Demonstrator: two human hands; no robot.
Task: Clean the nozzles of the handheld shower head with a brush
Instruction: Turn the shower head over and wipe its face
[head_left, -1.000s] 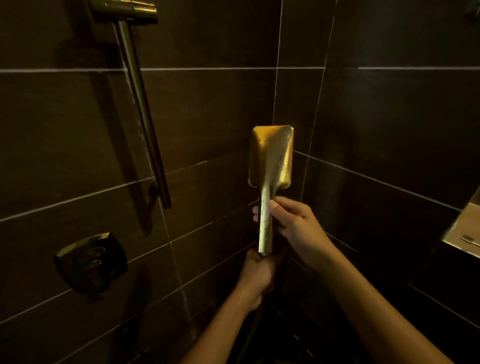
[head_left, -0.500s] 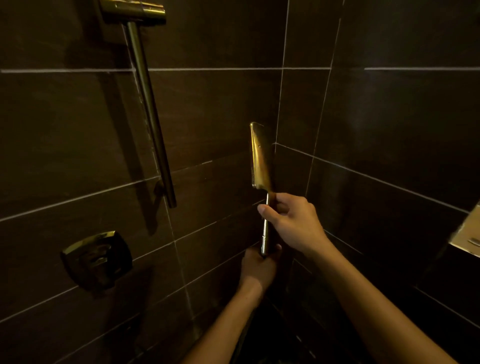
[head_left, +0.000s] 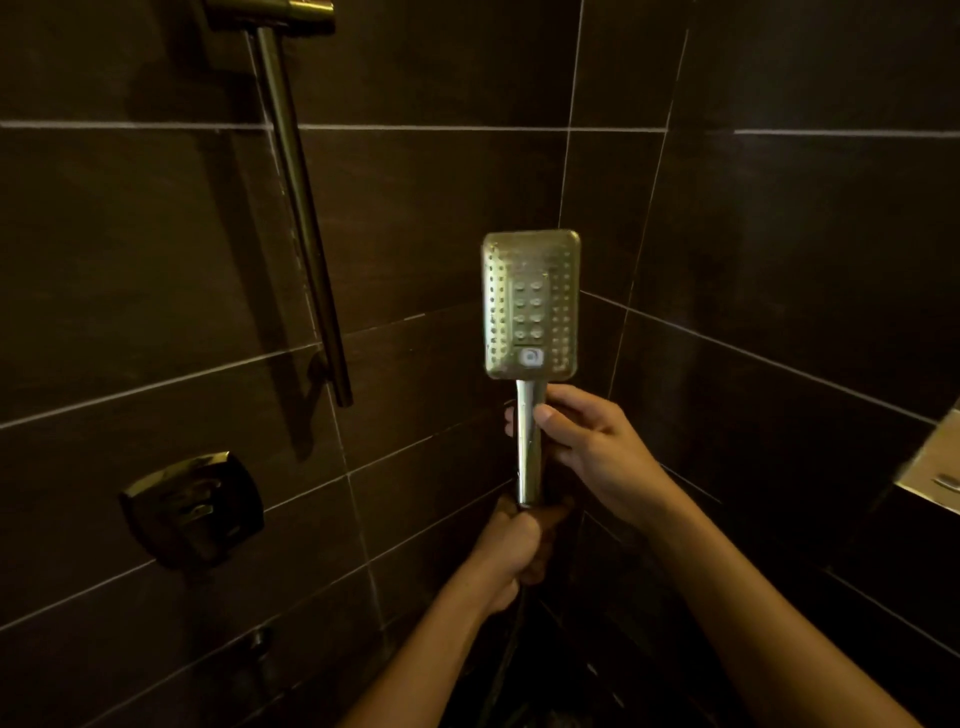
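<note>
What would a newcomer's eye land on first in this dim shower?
The gold handheld shower head, held upright at the centre with its nozzle face toward the camera, glows against the dark tiled wall. The right hand grips its handle just under the head, and the left hand grips the handle's lower end. On the left wall are a metal slide bar and, below it, a square control handle.

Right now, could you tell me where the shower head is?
The shower head is centre of the head view, upright, right hand gripping its handle, left hand just below.
</note>
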